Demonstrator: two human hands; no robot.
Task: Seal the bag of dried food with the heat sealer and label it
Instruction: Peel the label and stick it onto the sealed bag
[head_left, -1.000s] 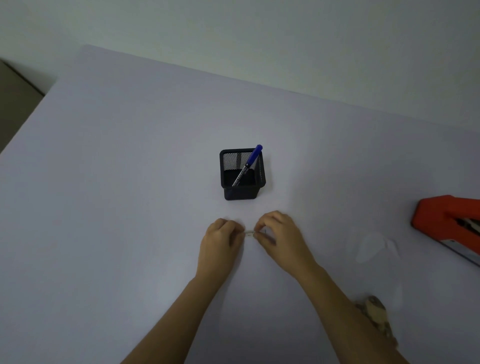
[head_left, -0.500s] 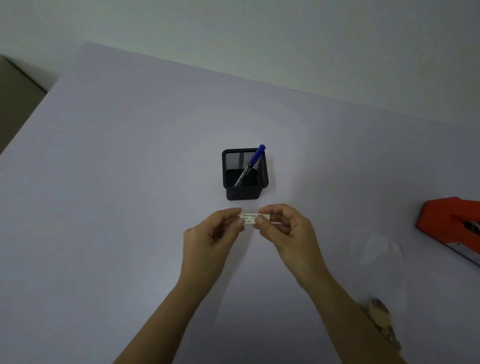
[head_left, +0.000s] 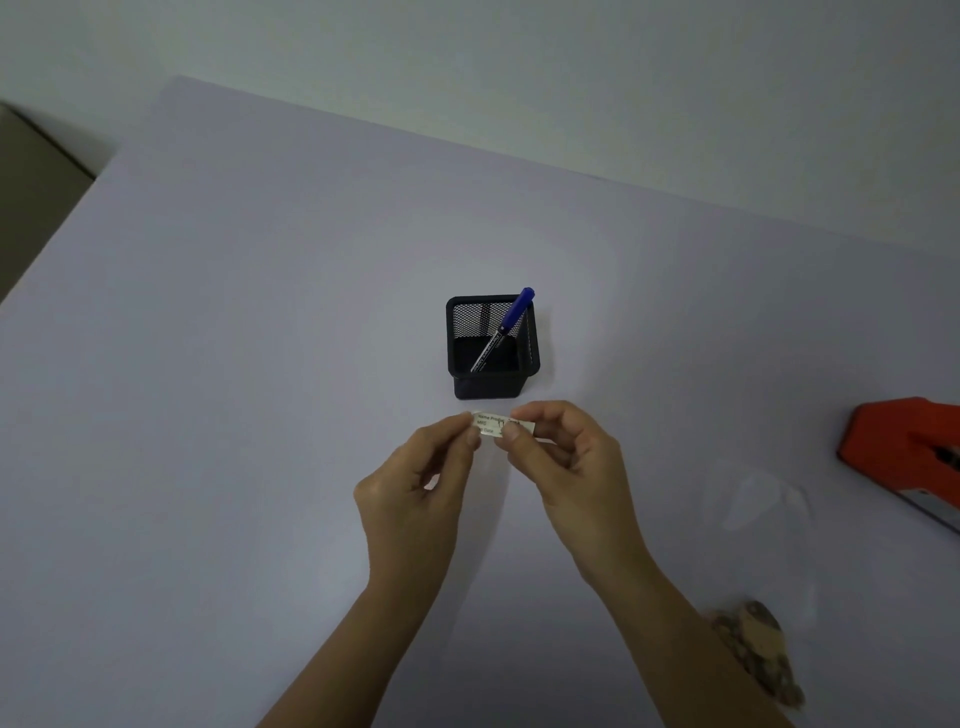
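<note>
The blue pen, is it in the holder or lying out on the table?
In: the blue pen leans inside the black mesh holder, its blue end poking above the far rim.

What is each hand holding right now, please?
Left hand: pinching the left end of the label.
Right hand: pinching the label's right end.
</note>
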